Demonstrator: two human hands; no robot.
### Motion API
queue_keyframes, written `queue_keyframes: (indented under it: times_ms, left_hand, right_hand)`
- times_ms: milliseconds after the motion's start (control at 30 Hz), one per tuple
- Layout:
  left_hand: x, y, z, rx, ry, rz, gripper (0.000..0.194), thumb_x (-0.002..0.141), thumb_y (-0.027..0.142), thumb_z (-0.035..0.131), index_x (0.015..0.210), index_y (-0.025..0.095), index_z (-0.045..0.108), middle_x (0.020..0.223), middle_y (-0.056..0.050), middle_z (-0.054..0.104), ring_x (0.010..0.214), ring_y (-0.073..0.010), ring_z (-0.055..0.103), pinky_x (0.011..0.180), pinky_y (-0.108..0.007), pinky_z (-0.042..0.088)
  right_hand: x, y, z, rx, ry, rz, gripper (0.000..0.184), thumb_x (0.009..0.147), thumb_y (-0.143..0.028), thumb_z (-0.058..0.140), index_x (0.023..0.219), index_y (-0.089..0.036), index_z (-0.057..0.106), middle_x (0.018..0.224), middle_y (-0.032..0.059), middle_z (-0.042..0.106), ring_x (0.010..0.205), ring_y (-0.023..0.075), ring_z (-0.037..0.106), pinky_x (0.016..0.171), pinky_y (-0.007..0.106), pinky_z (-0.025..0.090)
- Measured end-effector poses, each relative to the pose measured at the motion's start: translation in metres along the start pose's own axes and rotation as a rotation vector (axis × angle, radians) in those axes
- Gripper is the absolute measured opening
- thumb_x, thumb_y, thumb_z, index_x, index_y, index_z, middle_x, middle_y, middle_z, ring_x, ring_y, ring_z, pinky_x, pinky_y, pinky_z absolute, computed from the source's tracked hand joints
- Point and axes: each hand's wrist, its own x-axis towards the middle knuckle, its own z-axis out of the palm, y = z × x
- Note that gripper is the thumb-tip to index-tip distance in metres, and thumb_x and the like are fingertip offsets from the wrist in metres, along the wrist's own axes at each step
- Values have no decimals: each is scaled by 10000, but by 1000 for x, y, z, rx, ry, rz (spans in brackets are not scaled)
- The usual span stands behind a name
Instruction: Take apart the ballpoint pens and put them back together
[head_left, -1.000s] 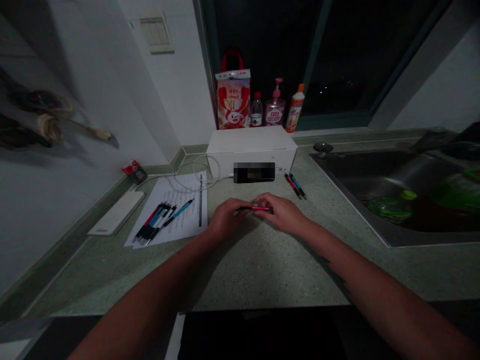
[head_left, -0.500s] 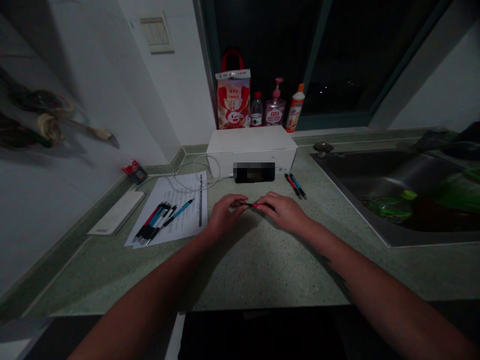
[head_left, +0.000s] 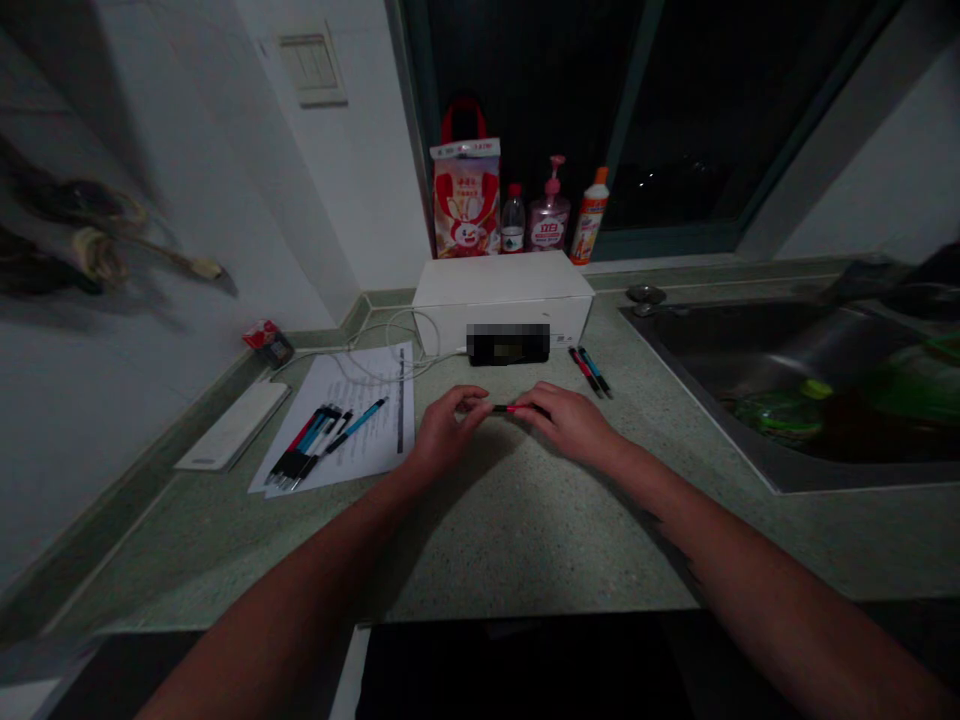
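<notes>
Between my two hands is a red and black pen (head_left: 502,408), held level just above the counter. My left hand (head_left: 448,425) pinches its left end between thumb and fingers. The right end sits in the closed fingers of my right hand (head_left: 566,418). My fingers hide both ends. To the right, a red pen (head_left: 585,372) and a blue pen (head_left: 595,371) lie side by side. Several pens (head_left: 307,445) are grouped on the printed sheets (head_left: 375,420) at the left, with one blue pen (head_left: 356,425) slanting beside them.
Behind my hands a dark phone (head_left: 510,345) with a white cable leans on a white box (head_left: 502,280). A metal sink (head_left: 720,420) is set in the counter at right. A flat white case (head_left: 234,428) lies left. Bottles and a bag (head_left: 466,200) stand by the window.
The fingers of my left hand have shifted slightly around the pen's left end. My right hand stays nearly still, and the other pens have not moved.
</notes>
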Motion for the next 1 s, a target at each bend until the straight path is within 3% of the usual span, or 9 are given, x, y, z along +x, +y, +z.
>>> queue_keyframes:
  times_ms: [600, 1000]
  left_hand:
    - [0, 2, 0, -4, 3, 41, 124, 887, 280, 685, 978, 199, 707, 960, -52, 752, 896, -191, 704, 866, -363, 571]
    - [0, 9, -3, -25, -9, -74, 126, 901, 293, 657, 906, 190, 729, 904, -41, 767, 856, -191, 710, 847, -339, 567]
  right_hand:
    - [0, -1, 0, 14, -4, 0, 205, 1019, -357, 537, 1026, -252, 714, 983, 49, 695, 881, 200, 659, 750, 318, 470]
    - [0, 1, 0, 49, -3, 8, 216, 1014, -353, 544, 1030, -235, 724, 984, 62, 698, 897, 209, 662, 764, 323, 473]
